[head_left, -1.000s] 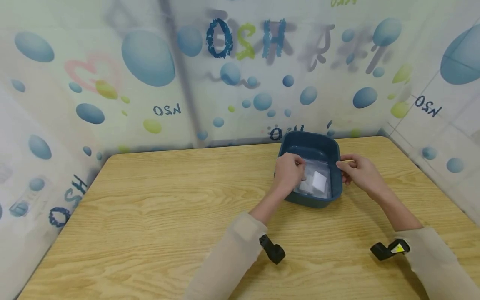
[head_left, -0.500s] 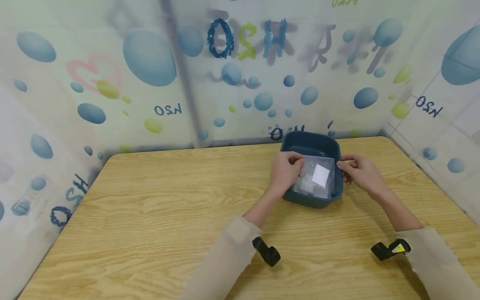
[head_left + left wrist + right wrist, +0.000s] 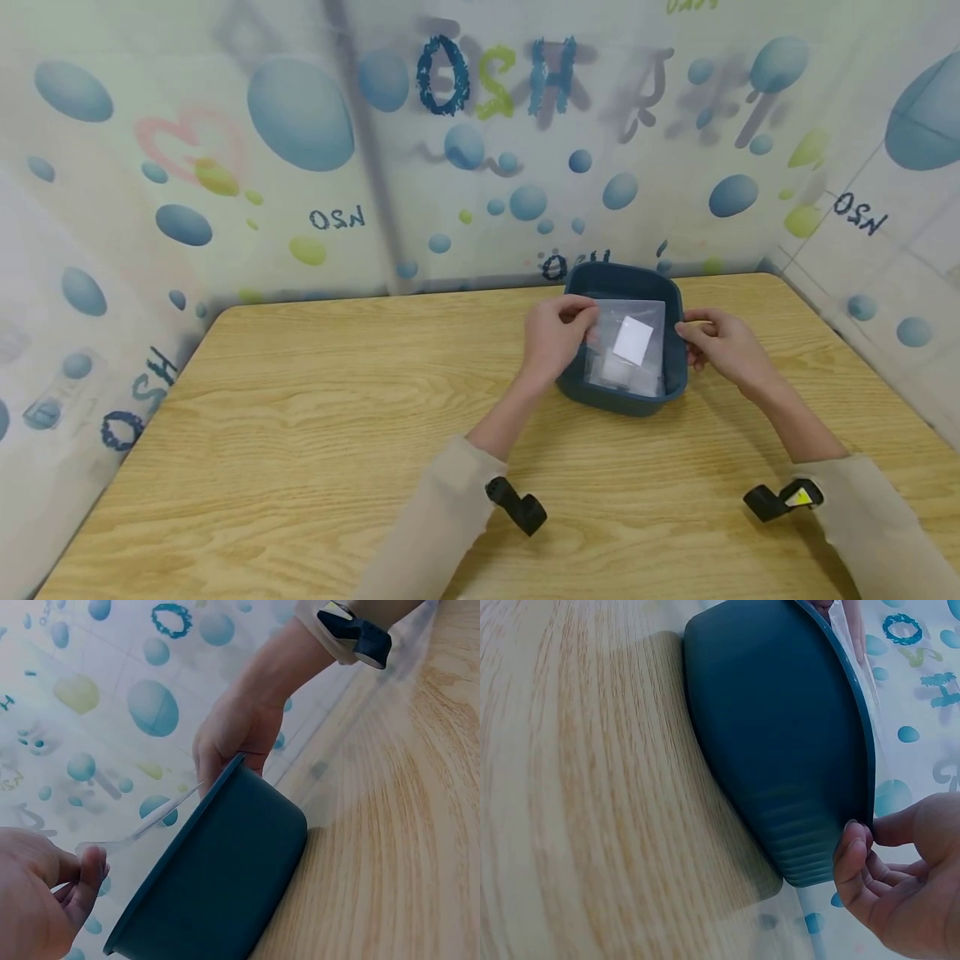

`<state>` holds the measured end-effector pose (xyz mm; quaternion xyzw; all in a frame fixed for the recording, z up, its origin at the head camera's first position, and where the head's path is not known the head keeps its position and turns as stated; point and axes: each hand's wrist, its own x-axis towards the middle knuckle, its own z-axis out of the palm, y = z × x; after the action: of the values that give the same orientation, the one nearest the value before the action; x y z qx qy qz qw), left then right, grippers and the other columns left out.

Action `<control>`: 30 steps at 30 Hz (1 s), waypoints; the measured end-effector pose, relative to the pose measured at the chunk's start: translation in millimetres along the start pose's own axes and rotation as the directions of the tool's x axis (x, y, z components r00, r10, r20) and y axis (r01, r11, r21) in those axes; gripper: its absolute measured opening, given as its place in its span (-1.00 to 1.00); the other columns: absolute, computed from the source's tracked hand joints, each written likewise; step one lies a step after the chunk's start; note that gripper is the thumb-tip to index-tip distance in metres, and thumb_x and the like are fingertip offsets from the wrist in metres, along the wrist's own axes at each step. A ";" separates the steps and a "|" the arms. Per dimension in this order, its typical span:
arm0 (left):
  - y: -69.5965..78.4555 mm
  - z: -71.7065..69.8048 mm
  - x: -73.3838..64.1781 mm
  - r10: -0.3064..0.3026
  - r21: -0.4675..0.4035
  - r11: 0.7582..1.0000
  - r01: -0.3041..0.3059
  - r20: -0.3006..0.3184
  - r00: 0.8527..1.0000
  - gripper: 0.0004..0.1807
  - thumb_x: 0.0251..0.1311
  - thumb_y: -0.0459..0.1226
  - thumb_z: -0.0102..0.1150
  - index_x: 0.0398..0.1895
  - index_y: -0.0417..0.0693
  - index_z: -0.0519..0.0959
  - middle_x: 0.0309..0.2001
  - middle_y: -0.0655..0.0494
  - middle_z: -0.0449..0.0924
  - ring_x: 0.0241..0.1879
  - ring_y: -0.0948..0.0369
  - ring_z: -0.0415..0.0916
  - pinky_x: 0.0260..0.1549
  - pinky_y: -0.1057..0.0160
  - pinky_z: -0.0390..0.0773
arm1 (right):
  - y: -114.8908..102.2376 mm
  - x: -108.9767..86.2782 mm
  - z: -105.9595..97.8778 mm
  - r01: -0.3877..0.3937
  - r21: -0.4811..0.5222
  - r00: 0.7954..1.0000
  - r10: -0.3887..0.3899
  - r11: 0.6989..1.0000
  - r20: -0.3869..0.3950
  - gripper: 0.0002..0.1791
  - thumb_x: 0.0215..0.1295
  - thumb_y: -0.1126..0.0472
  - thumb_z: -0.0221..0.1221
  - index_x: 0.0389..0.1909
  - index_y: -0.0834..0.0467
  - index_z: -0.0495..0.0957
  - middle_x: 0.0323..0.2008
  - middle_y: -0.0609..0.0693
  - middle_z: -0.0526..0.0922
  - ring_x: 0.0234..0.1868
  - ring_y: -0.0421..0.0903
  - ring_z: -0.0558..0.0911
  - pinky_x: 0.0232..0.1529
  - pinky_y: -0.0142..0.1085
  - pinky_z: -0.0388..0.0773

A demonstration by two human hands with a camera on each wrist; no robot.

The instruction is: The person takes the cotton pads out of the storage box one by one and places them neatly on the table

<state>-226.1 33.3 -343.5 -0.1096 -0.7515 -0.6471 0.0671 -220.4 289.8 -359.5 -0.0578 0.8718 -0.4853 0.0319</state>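
A dark blue plastic basin stands near the table's back right. My left hand pinches the upper left corner of a clear plastic bag between thumb and fingers. Inside the bag lie a white rectangular piece and paler contents too indistinct to name. In the left wrist view the bag shows edge-on, above the basin's rim, with my left hand at its near end. My right hand grips the basin's right rim; the right wrist view shows thumb and fingers on either side of it.
The basin rests on a wood-grain table. Behind it rises a pale wall covering with blue and green spots and lettering. A black camera sits on the left sleeve, another camera on the right.
My left hand has moved left and slightly up, lifting the bag from deeper in the basin to around rim height. The right hand and the basin have stayed nearly still.
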 end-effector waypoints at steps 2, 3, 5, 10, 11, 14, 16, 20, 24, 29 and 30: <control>0.5 -2.8 0.0 -0.004 -0.016 1.000 0.004 -0.011 1.000 -0.87 0.33 -0.37 0.28 -0.19 -0.27 0.75 -0.45 0.03 0.68 -0.57 0.31 0.56 -0.54 0.42 0.55 | -0.1 0.0 -0.3 -0.001 0.003 1.000 0.001 1.000 0.003 -0.38 0.60 0.12 -0.01 0.36 0.56 0.15 -0.40 -0.01 0.61 -0.47 -0.20 0.57 -0.41 -0.27 0.63; 0.9 -4.1 -0.1 -0.010 -0.022 1.000 0.010 -0.017 1.000 -0.88 0.33 -0.37 0.28 -0.19 -0.26 0.75 -0.45 0.03 0.68 -0.57 0.31 0.56 -0.54 0.42 0.54 | -0.2 -0.2 -0.6 0.001 0.002 1.000 -0.001 1.000 0.004 -0.38 0.60 0.11 -0.01 0.36 0.56 0.15 -0.40 -0.02 0.61 -0.47 -0.21 0.57 -0.41 -0.27 0.63; 1.0 -6.3 0.6 -0.015 -0.031 0.999 0.014 -0.028 0.999 -0.88 0.32 -0.37 0.29 -0.19 -0.26 0.75 -0.45 0.03 0.68 -0.56 0.30 0.57 -0.53 0.41 0.57 | -0.1 -0.1 -0.9 0.001 0.001 1.000 -0.001 1.000 0.004 -0.38 0.60 0.12 -0.01 0.36 0.56 0.16 -0.41 -0.01 0.62 -0.48 -0.21 0.57 -0.41 -0.26 0.63; 1.6 -12.2 2.6 -0.018 -0.065 0.998 0.016 -0.038 0.999 -0.87 0.31 -0.38 0.30 -0.18 -0.28 0.75 -0.41 0.00 0.70 -0.55 0.29 0.59 -0.47 0.34 0.64 | 1.0 1.4 -1.5 -0.002 0.006 1.000 0.002 1.000 0.009 -0.38 0.60 0.14 -0.02 0.37 0.58 0.14 -0.39 0.03 0.62 -0.48 -0.21 0.57 -0.42 -0.27 0.63; 1.8 -13.6 3.1 -0.019 -0.069 0.997 0.016 -0.040 0.999 -0.87 0.31 -0.37 0.31 -0.18 -0.28 0.75 -0.39 -0.01 0.71 -0.55 0.29 0.59 -0.46 0.33 0.65 | 1.3 1.6 -1.8 -0.002 0.002 1.000 0.002 1.000 0.009 -0.38 0.60 0.14 -0.02 0.37 0.58 0.13 -0.39 0.04 0.62 -0.48 -0.21 0.57 -0.42 -0.28 0.62; 2.6 -18.2 4.4 -0.018 -0.067 0.998 0.015 -0.048 0.999 -0.86 0.31 -0.37 0.31 -0.16 -0.26 0.75 -0.35 0.00 0.72 -0.53 0.29 0.61 -0.44 0.33 0.65 | 1.2 0.9 -3.2 -0.003 -0.010 1.000 0.003 1.000 0.002 -0.38 0.60 0.13 -0.02 0.37 0.57 0.14 -0.40 0.03 0.61 -0.48 -0.21 0.56 -0.42 -0.28 0.62; 3.0 -21.1 5.2 -0.020 -0.063 0.998 0.017 -0.051 0.998 -0.86 0.31 -0.36 0.31 -0.15 -0.25 0.75 -0.34 0.00 0.72 -0.51 0.27 0.62 -0.43 0.34 0.65 | 0.9 0.0 -4.5 -0.004 -0.017 1.000 0.004 1.000 -0.005 -0.38 0.60 0.12 -0.02 0.36 0.56 0.16 -0.42 0.02 0.60 -0.49 -0.21 0.56 -0.42 -0.27 0.63; 3.1 -26.0 7.3 -0.017 -0.068 0.998 0.013 -0.057 0.998 -0.86 0.32 -0.36 0.30 -0.16 -0.25 0.74 -0.33 0.01 0.73 -0.50 0.26 0.63 -0.42 0.33 0.66 | 0.1 -1.5 -6.6 -0.004 -0.025 1.000 0.004 1.000 -0.010 -0.38 0.60 0.09 -0.01 0.36 0.53 0.19 -0.45 0.03 0.59 -0.50 -0.19 0.55 -0.42 -0.25 0.63; 2.7 -30.4 10.1 -0.007 -0.113 0.994 0.000 -0.060 0.998 -0.87 0.31 -0.39 0.30 -0.17 -0.29 0.74 -0.35 -0.04 0.72 -0.54 0.27 0.62 -0.42 0.29 0.68 | -0.2 -1.8 -7.4 -0.004 -0.021 1.000 0.004 1.000 -0.002 -0.38 0.60 0.09 -0.01 0.36 0.53 0.19 -0.46 0.02 0.58 -0.50 -0.19 0.55 -0.42 -0.25 0.63; 4.7 -37.4 12.1 0.002 -0.139 0.990 -0.013 -0.084 0.996 -0.88 0.31 -0.40 0.30 -0.18 -0.30 0.74 -0.37 -0.06 0.71 -0.53 0.26 0.61 -0.42 0.27 0.69 | 0.3 -1.9 -8.3 -0.004 -0.014 1.000 0.004 1.000 0.007 -0.39 0.60 0.10 -0.01 0.36 0.53 0.19 -0.46 0.00 0.58 -0.50 -0.19 0.55 -0.42 -0.25 0.62; 5.1 -39.1 12.5 0.003 -0.138 0.990 -0.015 -0.090 0.996 -0.88 0.31 -0.40 0.30 -0.18 -0.30 0.74 -0.36 -0.05 0.71 -0.52 0.26 0.61 -0.41 0.27 0.69 | 0.6 -1.9 -8.5 -0.003 -0.016 1.000 0.003 1.000 0.007 -0.39 0.60 0.10 -0.01 0.36 0.53 0.19 -0.46 0.00 0.58 -0.50 -0.19 0.55 -0.42 -0.25 0.62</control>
<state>-238.5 -3.6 -329.6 -0.0883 -0.7006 -0.7016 0.0958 -219.5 297.5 -355.5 -0.0585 0.8757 -0.4779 0.0353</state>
